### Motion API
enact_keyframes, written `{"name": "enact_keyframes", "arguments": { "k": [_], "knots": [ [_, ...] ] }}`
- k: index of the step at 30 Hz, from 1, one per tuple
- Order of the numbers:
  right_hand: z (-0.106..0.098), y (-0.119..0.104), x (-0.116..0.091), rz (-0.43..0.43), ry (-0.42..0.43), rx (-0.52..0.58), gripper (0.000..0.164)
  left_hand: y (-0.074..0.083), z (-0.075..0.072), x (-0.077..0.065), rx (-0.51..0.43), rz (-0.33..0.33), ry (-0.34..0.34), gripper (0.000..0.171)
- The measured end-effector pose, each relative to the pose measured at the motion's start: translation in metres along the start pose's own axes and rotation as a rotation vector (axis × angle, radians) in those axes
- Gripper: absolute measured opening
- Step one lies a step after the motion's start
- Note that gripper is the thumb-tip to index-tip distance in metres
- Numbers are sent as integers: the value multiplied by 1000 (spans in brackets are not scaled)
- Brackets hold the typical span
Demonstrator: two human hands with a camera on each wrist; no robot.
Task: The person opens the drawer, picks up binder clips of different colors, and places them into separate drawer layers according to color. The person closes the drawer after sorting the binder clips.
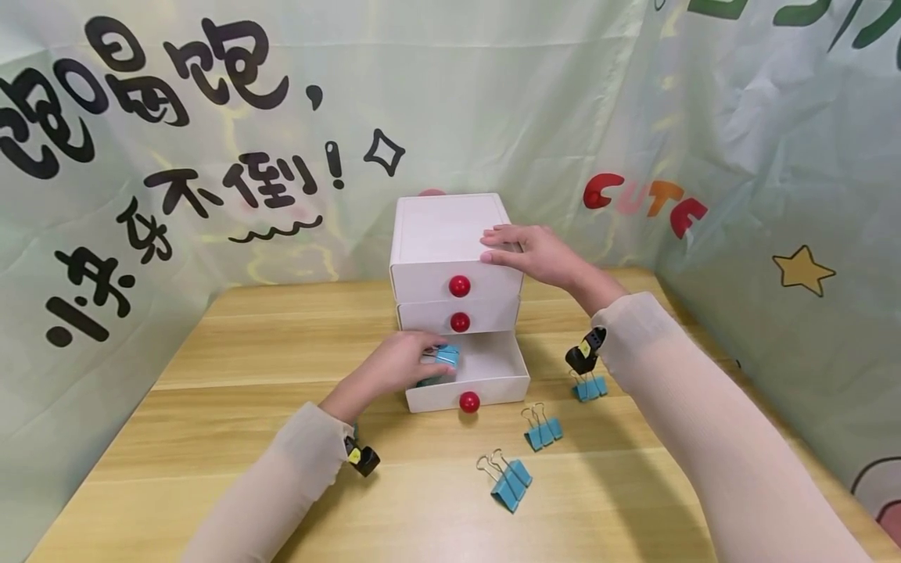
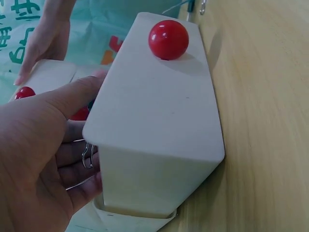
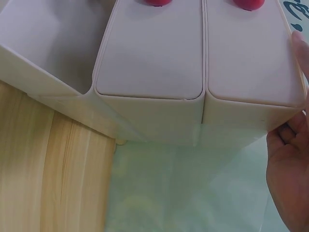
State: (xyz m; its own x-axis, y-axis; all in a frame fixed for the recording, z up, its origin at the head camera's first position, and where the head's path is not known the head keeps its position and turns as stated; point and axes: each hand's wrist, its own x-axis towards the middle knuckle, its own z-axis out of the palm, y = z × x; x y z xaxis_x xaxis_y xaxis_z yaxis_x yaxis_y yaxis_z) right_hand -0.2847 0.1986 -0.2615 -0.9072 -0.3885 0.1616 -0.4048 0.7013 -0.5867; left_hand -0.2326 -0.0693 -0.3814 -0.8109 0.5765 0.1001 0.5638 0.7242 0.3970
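Wooden table, lettered cloth, white drawers

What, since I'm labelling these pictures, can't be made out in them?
Head: full shape of the blue clip, partly covered by the left hand.
Head: inside of the upper two drawers, behind their fronts.
Left wrist: inside of the open drawer, behind its front and side wall.
Right wrist: rest of the right hand, cut off by the right edge.

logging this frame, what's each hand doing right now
Left hand: holding a blue binder clip at the open bottom drawer.
Right hand: open, resting on top of the drawer unit.
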Motion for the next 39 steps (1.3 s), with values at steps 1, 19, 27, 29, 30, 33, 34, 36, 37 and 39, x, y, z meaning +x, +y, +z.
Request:
{"name": "enact_keyframes", "arguments": {
  "k": [1, 19, 27, 29, 30, 33, 34, 36, 37, 39],
  "knots": [
    [0, 0, 0, -2, 1, -6, 61, 0, 1, 1, 9, 7, -2, 59],
    [-4, -6, -2, -17, 9, -113, 59, -4, 12, 7, 73, 95, 11, 51],
    [-3, -6, -4, -11, 13, -94, 58, -7, -1, -13, 40, 105, 12, 50],
    [-2, -5, -4, -10, 11, -94, 58, -8, -4, -19, 45, 117, 14, 48],
    [-2, -4, -3, -9, 11, -97, 58, -9, -6, -23, 46, 119, 14, 48],
    [-3, -4, -3, -10, 14, -96, 58, -11, -12, -34, 43, 111, 5, 48],
    [-3, -4, -3, -10, 15, -98, 58, -12, -14, -38, 47, 103, 1, 48],
    [-3, -5, -3, -10, 16, -101, 58, -13, -19, -46, 53, 95, -8, 49],
    [-3, -5, -3, -10, 17, -100, 58, -14, -21, -49, 55, 94, -11, 49],
    [-3, -5, -2, -10, 17, -98, 58, -16, -24, -57, 55, 96, -14, 51]
  ]
}}
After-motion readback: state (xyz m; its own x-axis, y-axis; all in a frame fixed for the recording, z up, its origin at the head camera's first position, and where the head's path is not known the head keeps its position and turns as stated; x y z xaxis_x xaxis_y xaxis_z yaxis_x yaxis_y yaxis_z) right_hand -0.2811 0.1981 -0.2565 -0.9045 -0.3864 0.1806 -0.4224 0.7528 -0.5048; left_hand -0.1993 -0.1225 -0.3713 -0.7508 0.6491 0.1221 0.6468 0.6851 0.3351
